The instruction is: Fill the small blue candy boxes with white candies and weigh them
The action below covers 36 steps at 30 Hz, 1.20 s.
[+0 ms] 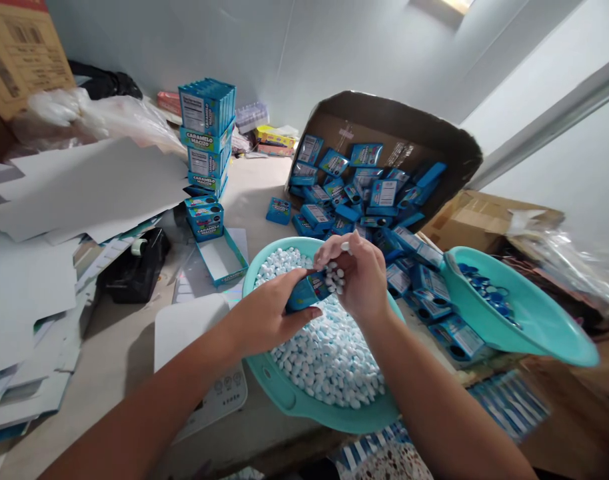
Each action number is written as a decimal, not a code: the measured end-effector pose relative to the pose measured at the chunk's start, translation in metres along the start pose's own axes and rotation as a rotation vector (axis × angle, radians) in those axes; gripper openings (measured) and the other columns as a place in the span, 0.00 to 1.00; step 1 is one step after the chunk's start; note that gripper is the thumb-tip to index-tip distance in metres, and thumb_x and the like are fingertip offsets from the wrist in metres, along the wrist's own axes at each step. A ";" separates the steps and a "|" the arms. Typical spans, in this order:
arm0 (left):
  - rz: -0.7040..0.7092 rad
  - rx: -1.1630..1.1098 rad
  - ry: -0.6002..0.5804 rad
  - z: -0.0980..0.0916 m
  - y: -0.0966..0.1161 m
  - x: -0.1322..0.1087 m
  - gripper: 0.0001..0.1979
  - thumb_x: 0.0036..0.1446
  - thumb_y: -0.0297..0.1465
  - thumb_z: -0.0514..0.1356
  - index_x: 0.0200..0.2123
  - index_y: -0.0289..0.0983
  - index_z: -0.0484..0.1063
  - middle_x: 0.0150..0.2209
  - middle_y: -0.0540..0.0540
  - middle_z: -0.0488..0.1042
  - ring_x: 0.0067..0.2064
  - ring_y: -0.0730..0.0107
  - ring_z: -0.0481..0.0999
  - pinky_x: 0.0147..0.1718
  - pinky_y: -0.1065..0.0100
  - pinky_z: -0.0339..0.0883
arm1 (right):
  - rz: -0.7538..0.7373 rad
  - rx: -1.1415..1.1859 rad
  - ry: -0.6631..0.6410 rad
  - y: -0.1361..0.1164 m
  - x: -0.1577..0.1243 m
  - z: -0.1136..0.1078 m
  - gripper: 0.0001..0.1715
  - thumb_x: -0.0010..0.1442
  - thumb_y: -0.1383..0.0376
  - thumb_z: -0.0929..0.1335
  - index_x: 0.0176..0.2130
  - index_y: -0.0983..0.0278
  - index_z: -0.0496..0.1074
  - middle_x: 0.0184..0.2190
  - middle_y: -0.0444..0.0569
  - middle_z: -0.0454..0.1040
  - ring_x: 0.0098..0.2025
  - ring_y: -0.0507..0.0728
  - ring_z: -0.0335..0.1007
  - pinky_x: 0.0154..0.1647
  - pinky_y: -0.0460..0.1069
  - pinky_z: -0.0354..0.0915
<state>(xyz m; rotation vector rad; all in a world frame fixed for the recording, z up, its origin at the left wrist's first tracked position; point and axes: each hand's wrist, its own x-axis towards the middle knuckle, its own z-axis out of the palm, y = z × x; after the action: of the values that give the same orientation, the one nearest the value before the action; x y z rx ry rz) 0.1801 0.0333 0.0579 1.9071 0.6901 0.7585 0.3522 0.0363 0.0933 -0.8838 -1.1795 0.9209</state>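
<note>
My left hand (279, 310) is wrapped round a small blue box (307, 291), held tilted above a turquoise basin (279, 393). White candies (329, 360) fill the basin. Close beside the box's end, my right hand (359, 273) is cupped with several white candies in its fingers. Left of the basin lie a white scale (224, 400) and an open blue display tray (222, 257), which has small blue boxes standing at its far end.
Stacked blue trays (207, 140) stand behind. A tipped carton (384, 113) spills blue boxes at the back right. A second turquoise basin (544, 327) holds blue pieces. White card sheets (94, 187) and a black tape dispenser (139, 267) occupy the left.
</note>
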 end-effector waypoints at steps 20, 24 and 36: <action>0.022 0.054 -0.080 0.001 0.000 0.001 0.29 0.64 0.40 0.61 0.65 0.35 0.63 0.64 0.35 0.70 0.65 0.47 0.69 0.65 0.50 0.63 | -0.040 -0.032 -0.004 -0.005 0.002 -0.003 0.19 0.60 0.54 0.71 0.24 0.61 0.73 0.18 0.43 0.69 0.21 0.52 0.65 0.23 0.48 0.62; -0.007 -0.023 -0.008 0.000 0.002 0.002 0.26 0.63 0.40 0.62 0.62 0.38 0.66 0.62 0.38 0.73 0.62 0.48 0.72 0.63 0.50 0.64 | -0.024 -0.017 -0.043 -0.005 0.002 -0.003 0.19 0.61 0.53 0.71 0.25 0.62 0.74 0.19 0.43 0.69 0.21 0.51 0.65 0.22 0.47 0.62; -0.098 -0.193 0.147 -0.003 0.004 0.003 0.24 0.62 0.40 0.63 0.58 0.38 0.69 0.54 0.43 0.77 0.56 0.55 0.75 0.58 0.56 0.66 | -0.075 -0.079 0.053 -0.005 0.006 -0.011 0.17 0.56 0.49 0.75 0.30 0.60 0.79 0.29 0.45 0.76 0.33 0.54 0.73 0.38 0.50 0.71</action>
<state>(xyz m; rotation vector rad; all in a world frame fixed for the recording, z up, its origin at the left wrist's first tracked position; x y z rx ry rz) 0.1804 0.0354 0.0632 1.6433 0.7661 0.8764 0.3648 0.0393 0.0978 -0.9160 -1.2014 0.7904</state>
